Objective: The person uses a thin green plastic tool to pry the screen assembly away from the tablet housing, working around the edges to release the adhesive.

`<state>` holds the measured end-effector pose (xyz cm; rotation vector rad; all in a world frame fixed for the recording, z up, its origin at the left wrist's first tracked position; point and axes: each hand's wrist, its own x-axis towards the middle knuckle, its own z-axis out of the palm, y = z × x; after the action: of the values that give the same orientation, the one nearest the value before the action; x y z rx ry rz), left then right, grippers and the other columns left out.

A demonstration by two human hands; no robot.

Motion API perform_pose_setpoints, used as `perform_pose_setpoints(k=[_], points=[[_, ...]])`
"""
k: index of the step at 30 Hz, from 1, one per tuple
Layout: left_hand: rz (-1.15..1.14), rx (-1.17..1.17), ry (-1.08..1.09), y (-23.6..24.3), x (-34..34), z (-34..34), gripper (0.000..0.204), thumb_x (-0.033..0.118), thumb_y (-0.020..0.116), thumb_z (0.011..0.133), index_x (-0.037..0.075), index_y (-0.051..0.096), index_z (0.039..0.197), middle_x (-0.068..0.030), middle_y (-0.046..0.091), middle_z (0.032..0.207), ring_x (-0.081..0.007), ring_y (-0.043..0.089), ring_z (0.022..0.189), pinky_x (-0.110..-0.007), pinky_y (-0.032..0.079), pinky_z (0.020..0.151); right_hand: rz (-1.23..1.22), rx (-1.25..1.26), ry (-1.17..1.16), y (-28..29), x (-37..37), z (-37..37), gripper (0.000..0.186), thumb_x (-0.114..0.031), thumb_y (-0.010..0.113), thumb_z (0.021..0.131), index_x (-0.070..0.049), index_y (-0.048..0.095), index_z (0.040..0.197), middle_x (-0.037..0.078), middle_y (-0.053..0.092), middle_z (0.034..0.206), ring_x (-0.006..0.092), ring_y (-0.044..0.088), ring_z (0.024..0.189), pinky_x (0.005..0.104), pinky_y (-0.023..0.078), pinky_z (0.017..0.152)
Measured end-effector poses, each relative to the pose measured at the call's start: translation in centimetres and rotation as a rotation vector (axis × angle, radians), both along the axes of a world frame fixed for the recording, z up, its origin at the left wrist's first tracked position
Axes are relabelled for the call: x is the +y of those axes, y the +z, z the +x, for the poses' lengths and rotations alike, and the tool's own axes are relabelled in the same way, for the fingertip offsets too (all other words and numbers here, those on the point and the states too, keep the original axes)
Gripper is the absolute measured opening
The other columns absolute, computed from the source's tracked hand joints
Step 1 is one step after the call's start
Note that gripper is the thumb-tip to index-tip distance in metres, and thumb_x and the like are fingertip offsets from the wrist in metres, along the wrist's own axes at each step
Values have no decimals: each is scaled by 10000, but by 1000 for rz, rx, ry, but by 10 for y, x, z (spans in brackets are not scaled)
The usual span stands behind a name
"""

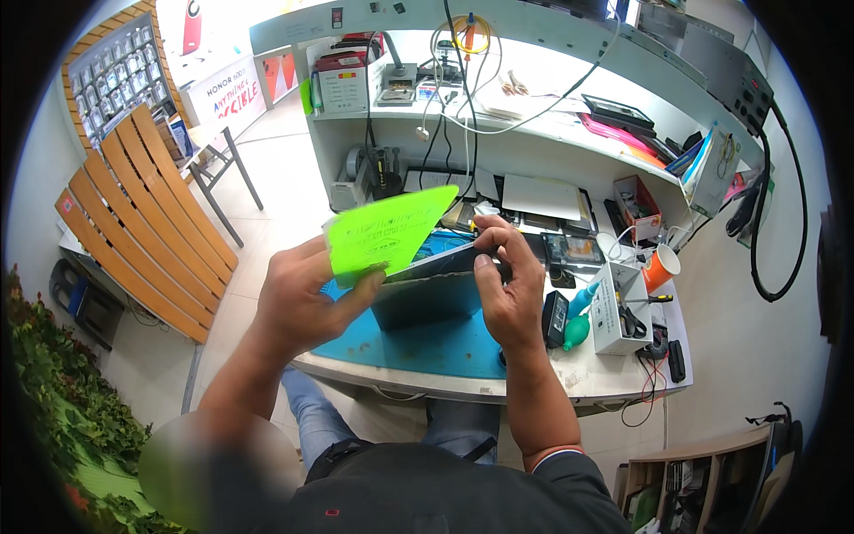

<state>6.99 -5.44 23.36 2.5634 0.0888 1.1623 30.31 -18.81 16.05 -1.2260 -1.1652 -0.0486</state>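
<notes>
Location: repair-type bench (578, 381), white top, front edge marked; teal mat (427, 356) laid on it.
L hand: L hand (298, 298) at lower-left corner of bright green sheet (387, 233); thumb on near face, other fingers behind, narrow grip, holding sheet.
R hand: R hand (514, 289) raised at upper R corner of dark flat panel (427, 307); thumb & index close together at its edge; exact contact pt. can't be confirmed.
Green sheet: tilted, above mat, ahead of panel's upper L part; dark markings on face, approx. mid-bench.
Panel: stands on edge over mat, broad dark face twd. wearer; blue item behind top edge, partly hidden, type unclear.
R end of bench: black adapter-like block (555, 319), green bulb (576, 333) just beside it, lt. blue bottle (582, 299) near; white box (620, 311), open top, dark items inside.
Cup: orange cup (660, 267), tilted, beyond white box.
Wires: red/blk wires (654, 378) hang over front edge, R side.
Rear: pale flat device (541, 196) under white shelf (543, 129).
L of bench: slatted wooden surface (147, 218), apart.
</notes>
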Motion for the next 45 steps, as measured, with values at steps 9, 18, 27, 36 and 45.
perform_pose_setpoints(k=[9,18,27,36,45], points=[[33,19,8,4,1,4,102,21,822,864,-17,762,937,-154,751,878,-274,741,725,-369,597,670,24,7,23,-2,4,3,190,-25,628,902,12,661,1086,216,722,1311,317,683,1168,399,514,1057],[68,63,-19,10,2,5,157,-11,825,849,-32,780,998,-131,745,890,-233,718,698,-343,561,639,-25,25,22,-1,3,4,185,-30,625,902,10,660,1079,218,727,1299,331,684,1192,407,507,1078],[179,99,44,11,-6,7,166,14,839,832,33,789,990,-105,745,891,-245,727,700,-351,583,636,-17,5,3,-1,5,4,193,-35,618,903,11,656,1087,221,729,1299,358,680,1234,431,492,1114],[255,212,128,21,-9,19,120,71,827,811,43,797,924,-111,730,855,-294,703,661,-389,570,627,-27,21,-3,-2,6,4,192,-33,632,912,5,657,1099,217,728,1294,362,683,1235,422,495,1110],[132,281,116,27,4,27,154,105,805,817,11,784,938,-130,718,798,-321,690,638,-393,566,632,-33,15,-8,1,7,3,185,-22,630,910,3,655,1092,221,728,1299,363,689,1239,430,495,1118]])
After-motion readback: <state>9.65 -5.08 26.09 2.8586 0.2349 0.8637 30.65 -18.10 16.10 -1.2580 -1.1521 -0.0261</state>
